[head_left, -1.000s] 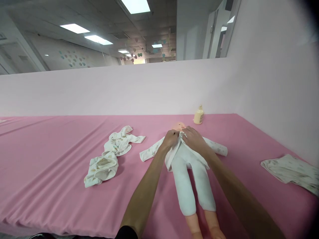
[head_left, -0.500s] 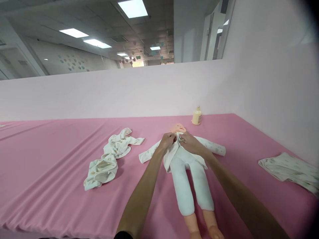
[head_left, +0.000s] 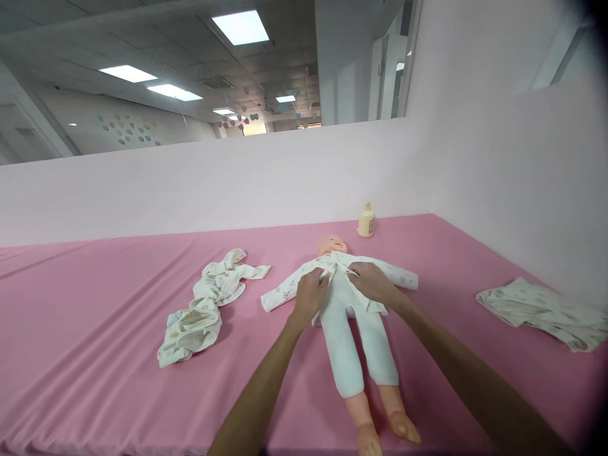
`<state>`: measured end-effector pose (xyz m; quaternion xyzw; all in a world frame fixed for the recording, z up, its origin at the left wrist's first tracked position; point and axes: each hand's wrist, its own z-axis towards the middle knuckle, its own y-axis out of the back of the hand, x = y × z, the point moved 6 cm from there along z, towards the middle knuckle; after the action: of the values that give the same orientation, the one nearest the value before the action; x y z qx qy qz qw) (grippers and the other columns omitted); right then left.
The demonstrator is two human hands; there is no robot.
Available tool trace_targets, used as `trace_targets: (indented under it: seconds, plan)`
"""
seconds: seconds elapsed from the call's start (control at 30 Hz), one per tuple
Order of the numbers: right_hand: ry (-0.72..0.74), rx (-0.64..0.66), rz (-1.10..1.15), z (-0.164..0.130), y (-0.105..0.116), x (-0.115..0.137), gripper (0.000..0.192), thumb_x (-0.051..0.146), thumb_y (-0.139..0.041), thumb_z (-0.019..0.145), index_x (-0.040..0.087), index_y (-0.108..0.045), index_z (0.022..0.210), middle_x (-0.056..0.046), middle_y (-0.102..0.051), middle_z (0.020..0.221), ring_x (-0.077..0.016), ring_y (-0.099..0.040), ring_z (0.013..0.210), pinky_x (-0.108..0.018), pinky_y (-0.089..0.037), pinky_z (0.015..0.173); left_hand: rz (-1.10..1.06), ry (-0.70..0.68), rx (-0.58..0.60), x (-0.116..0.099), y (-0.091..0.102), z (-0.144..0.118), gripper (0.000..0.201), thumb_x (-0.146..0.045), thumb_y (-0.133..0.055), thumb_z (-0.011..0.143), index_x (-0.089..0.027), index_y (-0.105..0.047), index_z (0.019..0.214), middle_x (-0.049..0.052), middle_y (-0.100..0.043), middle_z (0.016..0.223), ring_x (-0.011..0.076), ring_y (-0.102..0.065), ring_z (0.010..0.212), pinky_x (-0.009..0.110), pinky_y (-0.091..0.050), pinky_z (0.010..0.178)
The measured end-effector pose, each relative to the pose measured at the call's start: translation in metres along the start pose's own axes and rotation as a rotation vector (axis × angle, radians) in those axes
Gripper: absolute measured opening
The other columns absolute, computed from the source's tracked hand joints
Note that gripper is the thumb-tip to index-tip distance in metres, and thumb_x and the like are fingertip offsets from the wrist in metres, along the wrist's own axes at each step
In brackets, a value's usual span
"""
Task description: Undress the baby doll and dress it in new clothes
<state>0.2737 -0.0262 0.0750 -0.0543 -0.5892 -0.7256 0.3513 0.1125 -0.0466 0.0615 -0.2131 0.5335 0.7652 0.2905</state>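
Note:
A baby doll [head_left: 332, 244] lies on its back on the pink sheet [head_left: 95, 304], head towards the wall, bare feet near me. It wears pale trousers [head_left: 351, 342] and a white printed top [head_left: 394, 273] with the sleeves spread out. My left hand [head_left: 310, 294] pinches the top's left front edge at the doll's chest. My right hand [head_left: 374, 282] grips the right front edge beside it. Both hands sit at mid-chest, close together.
A crumpled white baby garment [head_left: 209, 304] lies to the left of the doll. A folded printed cloth [head_left: 541, 310] rests at the right near the wall. A small cream bottle [head_left: 366, 221] stands behind the doll's head against the low pink partition.
Both hands have slid from the doll's collar down to mid-chest along the top's front edges. The doll's face is now uncovered. The view has tilted slightly.

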Motion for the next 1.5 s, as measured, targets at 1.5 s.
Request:
trace_targets:
  seconds: [1.5]
  plan:
    - [0.029, -0.134, 0.481, -0.037, -0.017, 0.014, 0.028, 0.033, -0.040, 0.096, 0.022, -0.039, 0.070, 0.003, -0.045, 0.070, -0.0135, -0.040, 0.065, -0.028, -0.034, 0.061, -0.028, -0.305, -0.161, -0.021, -0.021, -0.031, 0.023, -0.021, -0.044, 0.098, -0.017, -0.067, 0.098, 0.005, -0.070, 0.094, 0.0180, -0.061, 0.086, 0.030, -0.042, 0.073]
